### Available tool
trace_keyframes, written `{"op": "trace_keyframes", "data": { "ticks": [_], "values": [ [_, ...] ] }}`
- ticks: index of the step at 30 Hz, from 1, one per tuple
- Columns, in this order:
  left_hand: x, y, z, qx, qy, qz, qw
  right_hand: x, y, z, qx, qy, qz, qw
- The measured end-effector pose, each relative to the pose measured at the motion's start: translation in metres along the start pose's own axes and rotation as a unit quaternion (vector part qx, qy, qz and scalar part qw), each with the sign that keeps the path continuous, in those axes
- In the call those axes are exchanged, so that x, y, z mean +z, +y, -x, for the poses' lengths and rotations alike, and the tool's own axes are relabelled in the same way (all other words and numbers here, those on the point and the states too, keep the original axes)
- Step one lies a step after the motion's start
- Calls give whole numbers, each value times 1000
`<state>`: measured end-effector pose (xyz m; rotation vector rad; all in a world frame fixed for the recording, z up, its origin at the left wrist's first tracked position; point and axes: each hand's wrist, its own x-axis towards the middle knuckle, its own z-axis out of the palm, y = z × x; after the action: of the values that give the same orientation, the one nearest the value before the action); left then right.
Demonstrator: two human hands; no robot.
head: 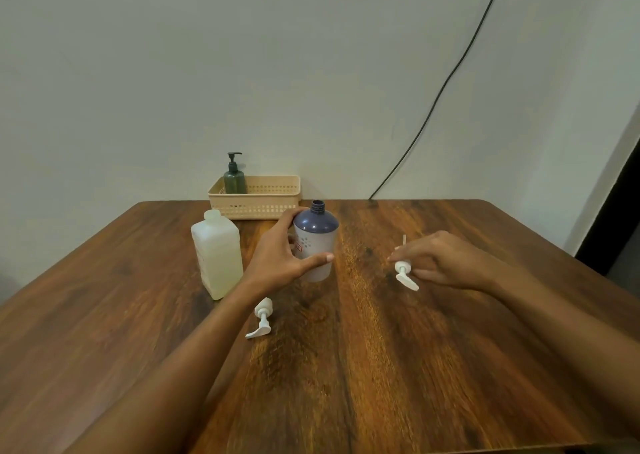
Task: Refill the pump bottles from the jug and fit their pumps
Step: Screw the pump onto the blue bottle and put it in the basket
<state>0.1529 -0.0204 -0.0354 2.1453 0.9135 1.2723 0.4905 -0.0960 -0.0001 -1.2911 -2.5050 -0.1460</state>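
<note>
head: wooden table (415, 349), pale wall (207, 72)

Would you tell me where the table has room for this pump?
Bare wood lies between the blue bottle and the right hand, and across the near table. Crowded: around the jug, basket and loose pump.

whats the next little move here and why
Probably bring the right hand across and turn its white pump so the tube drops into the bottle. The bottle's neck is open, the left hand grips it upright, and the jug stands apart, seemingly capped. How full the bottle is cannot be told.
</note>
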Motion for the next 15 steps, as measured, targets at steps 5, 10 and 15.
{"op": "trace_keyframes", "data": {
  "ticks": [5,10,15],
  "values": [
    [2,1,-2,-3,1,-5,1000,-26,-16,-24,25,105,-77,991],
    [2,1,-3,5,4,-5,1000,-48,-30,-50,79,205,-168,961],
    [2,1,-5,5,2,-12,1000,-71,-47,-76,92,315,-347,879]
  ]
}}
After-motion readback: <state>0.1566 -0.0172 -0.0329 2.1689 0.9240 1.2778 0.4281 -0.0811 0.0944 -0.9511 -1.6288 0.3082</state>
